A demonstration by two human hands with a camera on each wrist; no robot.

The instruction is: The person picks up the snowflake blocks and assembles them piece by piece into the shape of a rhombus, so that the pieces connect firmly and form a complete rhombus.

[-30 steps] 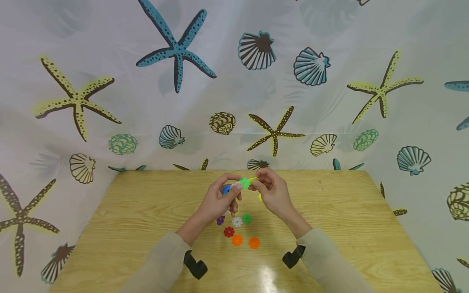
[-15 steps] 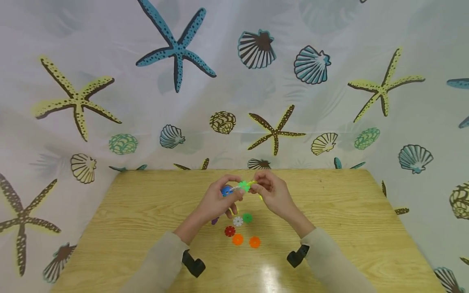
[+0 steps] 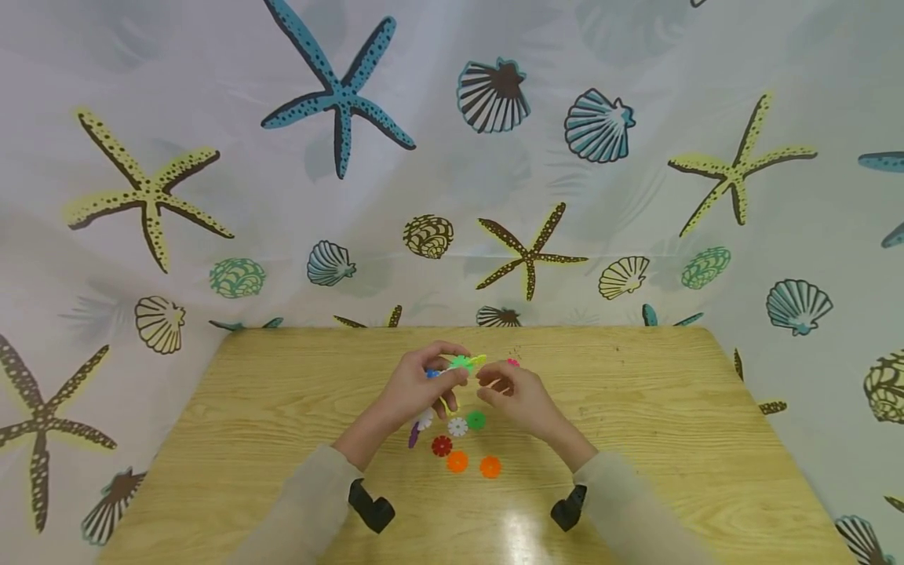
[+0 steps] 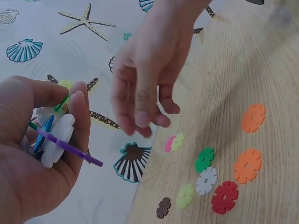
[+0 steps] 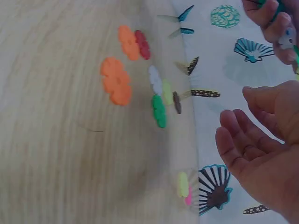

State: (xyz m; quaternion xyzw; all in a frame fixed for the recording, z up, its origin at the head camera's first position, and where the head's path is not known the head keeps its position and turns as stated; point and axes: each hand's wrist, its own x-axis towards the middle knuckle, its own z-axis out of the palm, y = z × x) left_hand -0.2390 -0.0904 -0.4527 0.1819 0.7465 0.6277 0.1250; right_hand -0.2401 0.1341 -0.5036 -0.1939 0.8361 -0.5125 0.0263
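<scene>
Notched plastic flower discs joined together fill the fingers of my left hand (image 3: pixel 410 386), which grips them above the table. In the head view a green disc (image 3: pixel 461 362) and a yellow disc (image 3: pixel 479 360) stick out past the left fingertips. The left wrist view shows a purple disc (image 4: pixel 70 148), a white disc (image 4: pixel 62 139) and a blue disc (image 4: pixel 44 133) of the same cluster, partly hidden by the palm. Beside it, a little to the right, my right hand (image 3: pixel 524 399) hangs with loosely bent fingers, nothing between them.
Loose discs lie on the wooden table (image 3: pixel 636 439): two orange discs (image 3: pixel 457 461), one red (image 3: pixel 442 446), one white (image 3: pixel 457 427), one green (image 3: pixel 476 421). A brown disc (image 4: pixel 163 207) and yellow-green disc (image 4: pixel 185 195) lie nearby; a pink disc (image 3: pixel 513 362) sits farther back. A patterned curtain (image 3: pixel 452 173) encloses the table.
My right hand has let go of the yellow disc, which stays on the cluster, and has drawn slightly down and away. The cluster has tilted in my left hand.
</scene>
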